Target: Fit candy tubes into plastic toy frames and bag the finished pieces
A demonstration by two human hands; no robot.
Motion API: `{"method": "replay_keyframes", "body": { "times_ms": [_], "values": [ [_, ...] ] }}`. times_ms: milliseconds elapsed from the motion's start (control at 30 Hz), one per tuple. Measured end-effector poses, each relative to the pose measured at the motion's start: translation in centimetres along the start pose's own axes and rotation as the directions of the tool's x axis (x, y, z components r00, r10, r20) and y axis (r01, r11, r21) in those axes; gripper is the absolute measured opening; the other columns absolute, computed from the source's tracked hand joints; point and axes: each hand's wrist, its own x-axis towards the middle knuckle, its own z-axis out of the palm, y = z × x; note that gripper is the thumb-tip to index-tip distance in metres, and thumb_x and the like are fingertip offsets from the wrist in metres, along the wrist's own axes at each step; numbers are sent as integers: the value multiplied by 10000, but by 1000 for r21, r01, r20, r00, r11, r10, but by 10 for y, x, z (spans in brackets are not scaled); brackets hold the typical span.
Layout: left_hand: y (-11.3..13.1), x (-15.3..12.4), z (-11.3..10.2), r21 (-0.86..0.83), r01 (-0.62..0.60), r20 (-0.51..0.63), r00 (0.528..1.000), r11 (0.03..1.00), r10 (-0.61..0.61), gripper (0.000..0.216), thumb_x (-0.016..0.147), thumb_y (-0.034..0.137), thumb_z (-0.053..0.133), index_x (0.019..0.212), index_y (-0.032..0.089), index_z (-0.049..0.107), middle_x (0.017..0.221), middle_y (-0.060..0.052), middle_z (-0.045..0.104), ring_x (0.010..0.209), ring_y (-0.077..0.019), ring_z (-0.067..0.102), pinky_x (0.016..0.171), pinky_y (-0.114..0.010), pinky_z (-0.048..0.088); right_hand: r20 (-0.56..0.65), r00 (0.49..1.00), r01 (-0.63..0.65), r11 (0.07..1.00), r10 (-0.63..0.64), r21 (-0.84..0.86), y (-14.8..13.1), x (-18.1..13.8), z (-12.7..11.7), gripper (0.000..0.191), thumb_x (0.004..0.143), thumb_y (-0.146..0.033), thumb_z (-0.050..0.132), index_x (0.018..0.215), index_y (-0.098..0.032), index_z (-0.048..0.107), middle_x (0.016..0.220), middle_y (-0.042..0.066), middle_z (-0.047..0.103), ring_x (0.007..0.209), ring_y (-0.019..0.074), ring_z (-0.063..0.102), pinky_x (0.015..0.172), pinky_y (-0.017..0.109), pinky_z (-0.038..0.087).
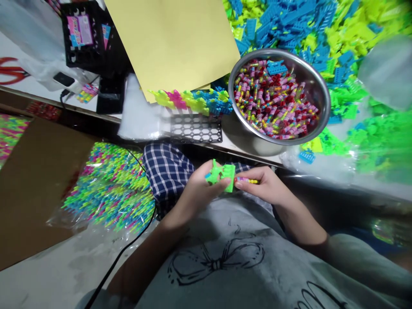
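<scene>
A white bench spans the background. Left of the left hand lies a bag of bright plastic pieces; that hand grips a green toy; the right hand pinches a small tube just beside it, with a tube-filled steel bowl beyond.

The left hand grips a green plastic piece, the right hand apparently a small candy tube.

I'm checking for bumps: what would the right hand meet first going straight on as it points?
Most likely the green plastic piece held in the left hand; the small tube in the right hand may be touching it, but depth is unclear.
</scene>
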Motion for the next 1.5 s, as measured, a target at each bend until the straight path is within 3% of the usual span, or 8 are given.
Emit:
{"method": "replay_keyframes", "body": {
  "times_ms": [433, 567, 767, 933, 1033, 1200, 1333, 1500],
  "values": [
    [-23, 13, -7, -256, 55, -222, 968, 965, -114, 253, 609, 265, 685, 778, 189, 513, 617, 61, 576, 539, -83, 537, 549, -187, 427, -26, 958, 260, 905, -285, -335, -29, 4, -40, 252, 839, -316, 524, 1037, -202, 629, 902, 45, 627, 805, 153, 574, 709, 261, 448],
    [-15, 8, -13, -224, 76, -282, 949, 972, -140, 257, 573, 287, 698, 736, 184, 528, 633, 41, 610, 581, -117, 579, 604, -226, 462, -349, 854, 147, 823, -385, -549, -28, 19, -85, 304, 837, -325, 525, 1118, -213, 548, 1010, 59, 615, 881, 190, 569, 762, 308, 440],
    [-19, 4, -9, -253, 44, -357, 924, 966, -136, 297, 588, 320, 687, 803, 185, 532, 702, 19, 631, 658, -140, 601, 685, -256, 477, -452, 713, -96, 564, -536, -820, 6, 29, -146, 313, 845, -317, 493, 1135, -211, 547, 1163, 98, 548, 1087, 269, 457, 929, 433, 312],
    [-22, 9, -4, -311, 55, -285, 947, 949, -148, 334, 582, 332, 699, 825, 167, 539, 664, 10, 621, 609, -148, 593, 653, -276, 485, -363, 812, -120, 478, -457, -870, 38, 25, -163, 278, 829, -299, 512, 1082, -246, 614, 1085, 89, 565, 1007, 260, 482, 854, 424, 346],
    [-13, 8, -1, -294, 99, -187, 969, 951, -159, 324, 561, 311, 715, 798, 166, 549, 657, 10, 619, 589, -145, 590, 615, -268, 488, -366, 787, -77, 509, -497, -857, 42, 34, -163, 215, 807, -327, 545, 962, -226, 656, 1020, 86, 583, 981, 253, 492, 872, 430, 336],
    [0, 3, 3, -292, 91, -218, 963, 952, -159, 269, 556, 265, 707, 759, 179, 553, 588, 41, 598, 519, -118, 561, 556, -243, 474, -636, 532, 259, 822, -559, -507, 19, 35, -142, 184, 827, -375, 492, 895, -211, 538, 1000, 82, 583, 995, 219, 527, 858, 388, 396],
    [-4, 4, 4, -289, 118, -187, 966, 950, -177, 257, 557, 256, 713, 731, 177, 541, 587, 48, 587, 524, -113, 552, 524, -234, 471, -628, 726, 394, 918, -280, 46, -3, 18, -89, 198, 825, -417, 489, 926, -248, 477, 687, -7, 571, 637, 150, 568, 602, 281, 457],
    [-7, 6, 4, -277, 138, -133, 975, 951, -180, 298, 549, 258, 746, 754, 170, 549, 626, 49, 580, 547, -83, 534, 547, -202, 459, -161, 986, 96, 926, -39, 365, -9, 4, -21, 213, 750, -327, 641, 925, -216, 595, 709, -18, 591, 577, 91, 528, 535, 205, 426]
  ]
}}
